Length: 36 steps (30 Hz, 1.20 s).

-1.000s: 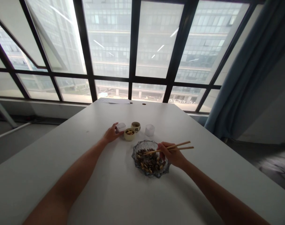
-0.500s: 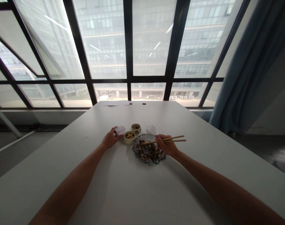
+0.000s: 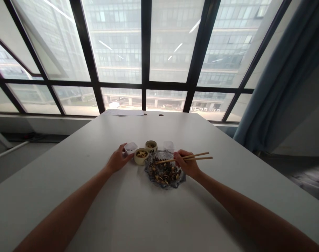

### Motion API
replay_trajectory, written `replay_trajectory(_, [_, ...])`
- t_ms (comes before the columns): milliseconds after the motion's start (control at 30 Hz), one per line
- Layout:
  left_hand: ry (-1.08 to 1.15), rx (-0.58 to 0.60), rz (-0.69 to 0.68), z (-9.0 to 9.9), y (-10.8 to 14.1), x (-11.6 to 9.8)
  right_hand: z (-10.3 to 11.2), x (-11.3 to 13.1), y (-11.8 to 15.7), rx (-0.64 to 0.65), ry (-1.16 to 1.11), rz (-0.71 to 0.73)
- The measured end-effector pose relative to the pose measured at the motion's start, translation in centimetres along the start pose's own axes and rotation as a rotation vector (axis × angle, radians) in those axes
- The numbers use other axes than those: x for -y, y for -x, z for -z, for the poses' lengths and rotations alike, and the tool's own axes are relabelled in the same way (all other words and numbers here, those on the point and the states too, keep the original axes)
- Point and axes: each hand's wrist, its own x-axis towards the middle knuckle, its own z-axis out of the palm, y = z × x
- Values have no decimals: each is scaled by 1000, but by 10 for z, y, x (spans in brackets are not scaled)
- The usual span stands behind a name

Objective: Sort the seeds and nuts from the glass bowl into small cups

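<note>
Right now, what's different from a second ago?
The glass bowl has shifted away from the person, nearer the front cream cup and clear cup. Nothing was newly grasped or released: the left hand stays on the white cup; the right hand keeps holding the chopsticks.

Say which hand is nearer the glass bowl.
Right. The right hand, holding chopsticks, is at the right rim of the glass bowl; the left hand, on a white cup, is off to the bowl's left.

We are noting daylight flooding washed-out windows, reflected light streaks glaring, soft shadows falling across the dim tabletop, edges stretching, fine detail softening.
</note>
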Motion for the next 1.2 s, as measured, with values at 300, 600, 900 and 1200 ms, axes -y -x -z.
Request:
replay_trajectory(300, [94,40,51,5,0,-5,11,-10,15,-163,10,-22])
replay_trajectory(600, [175,71,52,11,2,-5,13,0,14,-70,240,233])
replay_trajectory(900, [160,22,25,10,4,-8,13,8,13,-8,219,400])
replay_trajectory(1200, [144,-17,33,10,5,-10,17,11,10,98,356,585])
